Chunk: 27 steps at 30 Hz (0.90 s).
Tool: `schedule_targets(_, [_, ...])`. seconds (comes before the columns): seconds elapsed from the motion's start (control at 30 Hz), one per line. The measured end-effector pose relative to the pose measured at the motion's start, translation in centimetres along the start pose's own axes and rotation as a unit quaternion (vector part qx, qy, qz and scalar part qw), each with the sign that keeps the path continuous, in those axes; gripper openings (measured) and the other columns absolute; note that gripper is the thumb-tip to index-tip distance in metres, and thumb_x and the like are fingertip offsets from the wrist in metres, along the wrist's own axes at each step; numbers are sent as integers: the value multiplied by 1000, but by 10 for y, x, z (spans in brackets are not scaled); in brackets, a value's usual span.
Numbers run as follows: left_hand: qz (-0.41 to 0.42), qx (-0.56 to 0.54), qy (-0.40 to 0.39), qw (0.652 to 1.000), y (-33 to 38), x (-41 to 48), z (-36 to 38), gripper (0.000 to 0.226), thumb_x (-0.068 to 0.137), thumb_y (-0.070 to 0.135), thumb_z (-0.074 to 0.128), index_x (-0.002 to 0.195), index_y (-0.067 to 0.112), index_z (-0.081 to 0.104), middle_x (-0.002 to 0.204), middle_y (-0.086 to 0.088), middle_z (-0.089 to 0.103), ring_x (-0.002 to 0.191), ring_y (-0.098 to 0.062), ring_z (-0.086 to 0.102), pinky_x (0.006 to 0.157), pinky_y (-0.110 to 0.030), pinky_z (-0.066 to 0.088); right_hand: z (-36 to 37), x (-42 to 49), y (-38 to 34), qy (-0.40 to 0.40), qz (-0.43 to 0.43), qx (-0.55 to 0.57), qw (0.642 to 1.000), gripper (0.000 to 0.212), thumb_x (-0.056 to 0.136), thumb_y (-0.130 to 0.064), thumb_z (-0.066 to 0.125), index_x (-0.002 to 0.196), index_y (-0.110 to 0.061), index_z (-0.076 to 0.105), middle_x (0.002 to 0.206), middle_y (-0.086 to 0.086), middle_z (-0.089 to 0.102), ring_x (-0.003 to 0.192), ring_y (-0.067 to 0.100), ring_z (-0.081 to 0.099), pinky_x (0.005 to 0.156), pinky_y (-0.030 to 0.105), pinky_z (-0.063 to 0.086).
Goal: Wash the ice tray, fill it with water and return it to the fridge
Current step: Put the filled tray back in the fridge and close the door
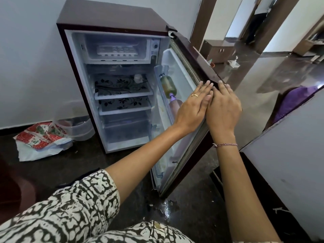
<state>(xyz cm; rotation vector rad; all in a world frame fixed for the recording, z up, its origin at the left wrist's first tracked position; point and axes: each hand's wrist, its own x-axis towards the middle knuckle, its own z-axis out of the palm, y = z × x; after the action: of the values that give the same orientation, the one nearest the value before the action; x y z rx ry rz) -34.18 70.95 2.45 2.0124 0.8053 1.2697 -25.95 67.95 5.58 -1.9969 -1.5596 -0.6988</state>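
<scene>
A small maroon fridge (108,16) stands on the floor against the wall with its door (198,62) swung open to the right. The white ice tray (116,50) lies in the freezer compartment at the top. My left hand (192,106) and my right hand (222,107) lie flat, side by side, on the free edge of the open door, fingers straight, with nothing held. The left hand wears a ring. Two bottles (168,85) lie in the door racks just left of my hands.
A red, white and green plastic bag (40,137) and a clear tub (78,127) lie on the floor left of the fridge. A grey panel (287,151) stands at the right. Spilled water (166,207) glistens below the door's corner. A glossy counter (273,71) runs behind.
</scene>
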Motion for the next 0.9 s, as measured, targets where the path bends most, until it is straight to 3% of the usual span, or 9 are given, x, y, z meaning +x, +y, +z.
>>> schedule_targets(0.2, [-61, -87, 42, 993, -1, -7, -3, 62, 96, 46, 21, 139, 9, 45, 144, -5, 47, 140, -12, 32, 116, -30, 27, -3, -7, -18, 3, -5, 29, 1000, 41, 99, -23, 33, 120, -4, 62, 134, 13, 55, 126, 30, 50, 102, 41, 41])
schedule_targets(0.4, [-58, -127, 86, 986, -12, -23, -26, 76, 93, 63, 18, 136, 7, 48, 142, -8, 48, 137, -14, 38, 115, -35, 31, -7, -16, -47, -2, -44, 37, 998, 43, 94, -22, 33, 117, -1, 63, 129, 18, 58, 123, 32, 53, 102, 44, 44])
schedule_targets(0.5, [-58, -101, 114, 987, -23, -30, -44, 74, 94, 61, 17, 135, 8, 50, 138, -8, 52, 133, -14, 44, 112, -42, 34, -6, -15, -63, -52, -91, 51, 993, 37, 89, -17, 44, 114, 2, 62, 121, 21, 62, 116, 37, 55, 98, 48, 44])
schedule_targets(0.57, [-67, -92, 128, 985, -26, -36, -58, 64, 99, 51, 19, 132, 9, 53, 131, -9, 59, 126, -15, 52, 108, -44, 39, -10, -17, -76, -27, -113, 82, 990, 30, 85, -10, 54, 107, 6, 64, 112, 23, 65, 108, 39, 59, 92, 48, 46])
schedule_targets(0.63, [-96, -98, 151, 979, -24, -41, -73, 58, 101, 39, 21, 121, 3, 62, 111, -14, 69, 107, -19, 65, 95, -37, 48, -13, -24, -93, 13, -132, 143, 981, 25, 84, -8, 57, 102, 6, 66, 108, 22, 66, 105, 38, 61, 93, 46, 46])
schedule_targets(0.67, [-112, -95, 168, 975, -24, -43, -80, 56, 101, 34, 23, 106, -1, 67, 92, -12, 72, 89, -17, 69, 83, -35, 52, -14, -28, -102, 18, -128, 177, 976, 27, 88, -12, 52, 104, 4, 67, 110, 19, 66, 107, 35, 60, 96, 45, 43])
schedule_targets(0.73, [-130, -81, 203, 967, -24, -44, -94, 50, 99, 32, 27, 76, 8, 64, 60, 6, 63, 57, -6, 61, 60, -25, 47, -11, -36, -117, 15, -106, 233, 966, 41, 96, -25, 35, 112, -4, 66, 117, 9, 65, 114, 25, 57, 103, 40, 38])
schedule_targets(0.8, [-136, -57, 233, 961, -23, -47, -107, 44, 98, 33, 29, 70, 15, 59, 54, 15, 53, 49, 1, 53, 54, -14, 38, -3, -41, -129, 43, -125, 270, 954, 40, 98, -27, 33, 115, -9, 65, 118, 4, 65, 112, 21, 56, 100, 38, 39])
schedule_targets(0.9, [-124, -23, 250, 960, -23, -55, -123, 44, 100, 28, 32, 86, 5, 67, 63, 15, 58, 59, 3, 57, 59, -11, 41, 12, -50, -137, 85, -143, 320, 933, 35, 99, -22, 38, 122, -9, 61, 124, 4, 61, 115, 19, 53, 102, 37, 38])
